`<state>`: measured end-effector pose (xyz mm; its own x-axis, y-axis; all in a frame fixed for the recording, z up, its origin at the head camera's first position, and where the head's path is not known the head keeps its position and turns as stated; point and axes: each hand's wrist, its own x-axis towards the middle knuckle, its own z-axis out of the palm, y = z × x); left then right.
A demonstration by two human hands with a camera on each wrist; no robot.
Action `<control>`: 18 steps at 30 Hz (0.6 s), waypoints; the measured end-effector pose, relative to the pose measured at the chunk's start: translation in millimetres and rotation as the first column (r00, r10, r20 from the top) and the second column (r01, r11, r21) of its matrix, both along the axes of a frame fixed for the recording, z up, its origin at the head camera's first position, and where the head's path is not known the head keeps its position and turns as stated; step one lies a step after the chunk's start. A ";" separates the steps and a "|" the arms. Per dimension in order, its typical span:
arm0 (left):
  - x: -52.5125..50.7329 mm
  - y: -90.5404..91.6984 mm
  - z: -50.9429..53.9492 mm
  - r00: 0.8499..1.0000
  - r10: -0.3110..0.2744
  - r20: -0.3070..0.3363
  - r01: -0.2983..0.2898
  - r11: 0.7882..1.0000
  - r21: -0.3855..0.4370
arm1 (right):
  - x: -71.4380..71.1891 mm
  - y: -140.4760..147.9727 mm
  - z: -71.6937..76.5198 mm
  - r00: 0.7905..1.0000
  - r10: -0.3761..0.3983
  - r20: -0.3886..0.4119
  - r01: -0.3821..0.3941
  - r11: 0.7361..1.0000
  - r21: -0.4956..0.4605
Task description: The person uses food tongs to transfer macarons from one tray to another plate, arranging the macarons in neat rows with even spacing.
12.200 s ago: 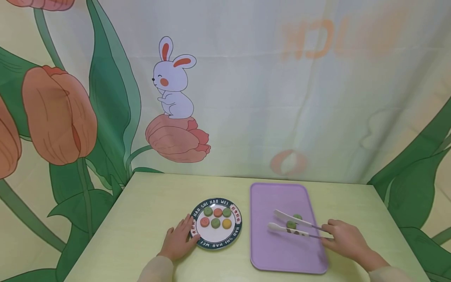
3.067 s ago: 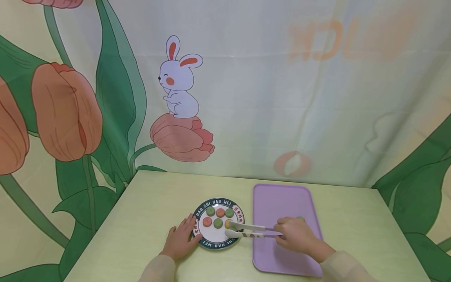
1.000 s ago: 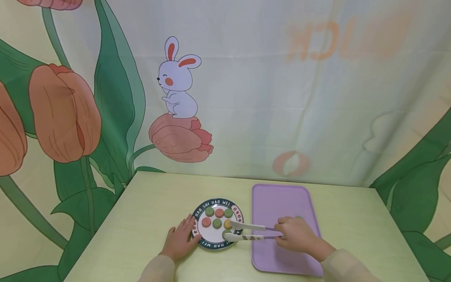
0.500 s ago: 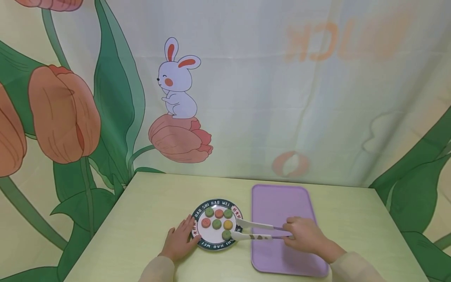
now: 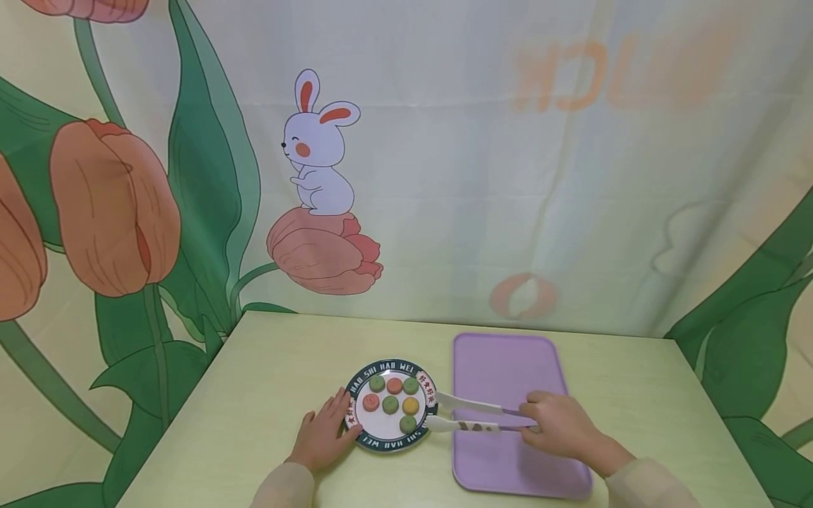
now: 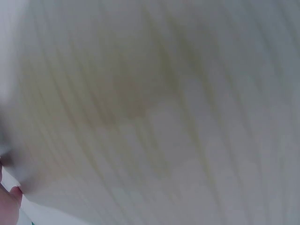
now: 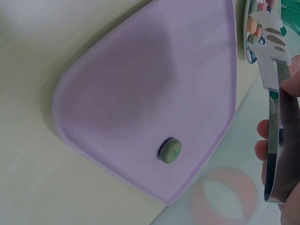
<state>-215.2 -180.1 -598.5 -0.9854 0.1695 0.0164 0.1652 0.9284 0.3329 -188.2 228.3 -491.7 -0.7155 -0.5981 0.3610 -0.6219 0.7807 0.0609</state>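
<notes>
My right hand (image 5: 562,427) grips a pair of tongs (image 5: 470,415) with pale tips. Its arms stand apart, with nothing between them, and the tips hover by the right rim of a round plate (image 5: 389,444). On the plate lie several small macarons: green, pink and one yellow macaron (image 5: 411,406). A green macaron (image 5: 408,424) sits nearest the tongs. My left hand (image 5: 324,432) rests at the plate's left rim, fingers stretched out and thumb on the edge. In the right wrist view another green macaron (image 7: 170,150) lies on the purple tray (image 7: 117,93); in the head view my right hand hides it.
The purple tray stands right of the plate on the pale yellow table (image 5: 286,353). Behind the table hangs a curtain (image 5: 432,176) printed with a rabbit and tulips. A blurred pale sleeve (image 6: 140,117) fills most of the left wrist view.
A green macaron went from the tray to the plate's lower right in the tongs. The tongs then spread, let it go and drew back rightward. My left hand stayed at the rim.
</notes>
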 end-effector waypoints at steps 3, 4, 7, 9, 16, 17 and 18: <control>0.5 0.4 0.6 1.000 0.000 0.001 0.000 1.000 0.001 | 0.4 4.5 -2.0 1.000 -0.008 0.003 0.008 1.000 0.000; 0.5 0.4 0.6 1.000 0.000 0.000 0.000 1.000 0.000 | 0.7 6.0 -2.5 1.000 -0.012 0.003 0.012 1.000 0.001; 0.3 0.5 0.4 1.000 0.001 0.000 -0.001 1.000 -0.001 | 1.7 9.9 -3.6 1.000 -0.025 0.016 0.025 1.000 0.007; -0.1 0.2 0.0 1.000 0.001 0.000 -0.001 1.000 -0.002 | 2.8 11.9 -3.6 0.999 -0.035 0.023 0.035 0.999 0.010; -0.2 -0.6 -1.5 1.000 -0.002 -0.004 0.002 1.000 -0.007 | 5.1 17.5 -4.5 0.999 -0.048 0.011 0.048 0.999 0.005; 0.0 -0.5 -1.4 1.000 -0.002 -0.005 0.002 1.000 -0.005 | 5.4 18.0 -3.9 0.999 -0.048 0.012 0.048 0.999 0.005; 0.1 -0.5 -1.5 1.000 -0.003 -0.006 0.003 1.000 -0.004 | 5.6 18.6 -3.8 0.999 -0.049 0.012 0.049 0.999 0.006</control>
